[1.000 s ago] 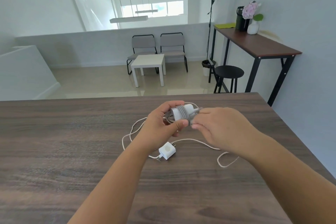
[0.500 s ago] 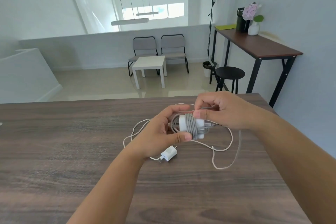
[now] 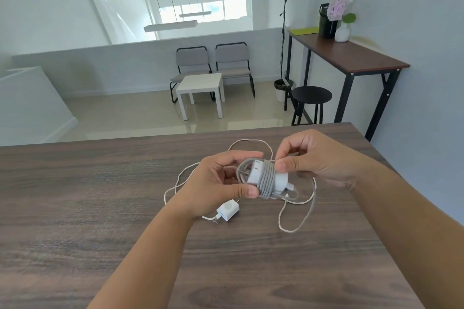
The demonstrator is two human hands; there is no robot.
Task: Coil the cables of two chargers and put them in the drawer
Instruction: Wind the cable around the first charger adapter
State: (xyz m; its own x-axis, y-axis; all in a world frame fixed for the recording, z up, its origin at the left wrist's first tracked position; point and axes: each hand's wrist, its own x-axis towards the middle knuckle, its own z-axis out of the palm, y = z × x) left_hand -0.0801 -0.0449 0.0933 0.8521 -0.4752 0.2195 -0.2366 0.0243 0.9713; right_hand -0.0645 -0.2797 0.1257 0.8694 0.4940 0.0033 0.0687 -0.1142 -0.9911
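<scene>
A white charger (image 3: pixel 261 178) is being held above the surface (image 3: pixel 100 221), between the two hands. A grey cable (image 3: pixel 266 180) is lying wound in several tight turns round its middle, and a loose stretch of that cable is hanging from the right side and looping down toward the surface. The left hand (image 3: pixel 216 183) is gripping the charger's left end, thumb below near the coils and fingers curled over the top. The right hand (image 3: pixel 316 158) is sitting just to the right of the charger, thumb and fingers pinching the cable at the upper edge of the coils.

Below the left hand, a second charger (image 3: pixel 228 210), small and white, is lying on the surface, prongs pointing to the lower left. Its thin white cable (image 3: pixel 175 183) is trailing in loose loops across the surface, running behind both hands and out to the right.

Beyond the surface's far edge, a white side table (image 3: pixel 200 88) is standing in front of two grey chairs (image 3: pixel 213 63). To the right, a black stool (image 3: pixel 311 95) is sitting beside a tall table (image 3: pixel 351 57) carrying a vase of flowers (image 3: pixel 342 22).
</scene>
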